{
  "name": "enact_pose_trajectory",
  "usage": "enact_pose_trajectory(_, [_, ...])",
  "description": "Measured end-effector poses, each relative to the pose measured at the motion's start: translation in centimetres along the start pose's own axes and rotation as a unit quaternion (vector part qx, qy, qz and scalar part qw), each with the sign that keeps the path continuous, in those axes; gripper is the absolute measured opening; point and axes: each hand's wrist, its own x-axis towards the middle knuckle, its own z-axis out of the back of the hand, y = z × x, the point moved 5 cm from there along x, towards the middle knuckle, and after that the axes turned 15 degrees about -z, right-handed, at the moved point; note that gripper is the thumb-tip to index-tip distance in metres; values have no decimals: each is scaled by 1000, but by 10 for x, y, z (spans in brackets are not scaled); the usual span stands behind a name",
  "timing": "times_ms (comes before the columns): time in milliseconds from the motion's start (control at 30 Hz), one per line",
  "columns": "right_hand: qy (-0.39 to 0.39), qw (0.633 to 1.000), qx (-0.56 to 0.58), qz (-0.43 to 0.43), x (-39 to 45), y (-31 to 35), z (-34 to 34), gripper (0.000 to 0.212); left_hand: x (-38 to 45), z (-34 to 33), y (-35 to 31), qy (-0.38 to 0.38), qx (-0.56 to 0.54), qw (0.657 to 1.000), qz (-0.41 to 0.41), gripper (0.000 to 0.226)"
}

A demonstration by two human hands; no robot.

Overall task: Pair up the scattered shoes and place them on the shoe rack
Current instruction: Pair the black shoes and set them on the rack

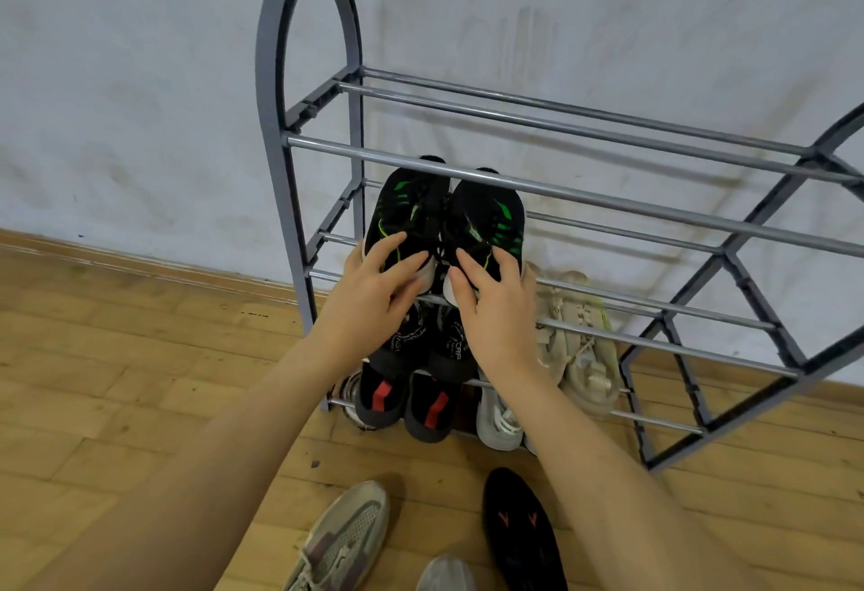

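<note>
A grey shoe rack [551, 188] with metal bars stands against the wall. Two black shoes with green marks sit side by side on its second tier. My left hand [374, 291] grips the heel of the left black-green shoe [404, 212]. My right hand [495, 300] grips the heel of the right black-green shoe [491, 221]. Below them rest a pair of black shoes with red tabs [406, 399], a beige pair [579, 347] and a white shoe [498, 417].
On the wooden floor in front lie a grey knit sneaker [343, 539], a black shoe with red marks [521, 534] and a grey toe [446, 574] at the bottom edge. The rack's top tier [584, 128] holds nothing. A white wall stands behind.
</note>
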Motion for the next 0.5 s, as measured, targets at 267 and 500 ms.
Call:
enact_pose_trajectory(267, [5, 1000, -25, -8, 1, 2, 1, 39, -2, -1, -8, -6, 9, 1000, -15, 35])
enact_pose_trajectory(500, [-5, 996, -90, 17, -24, 10, 10, 48, -17, 6, -11, 61, 121, 990, 39, 54])
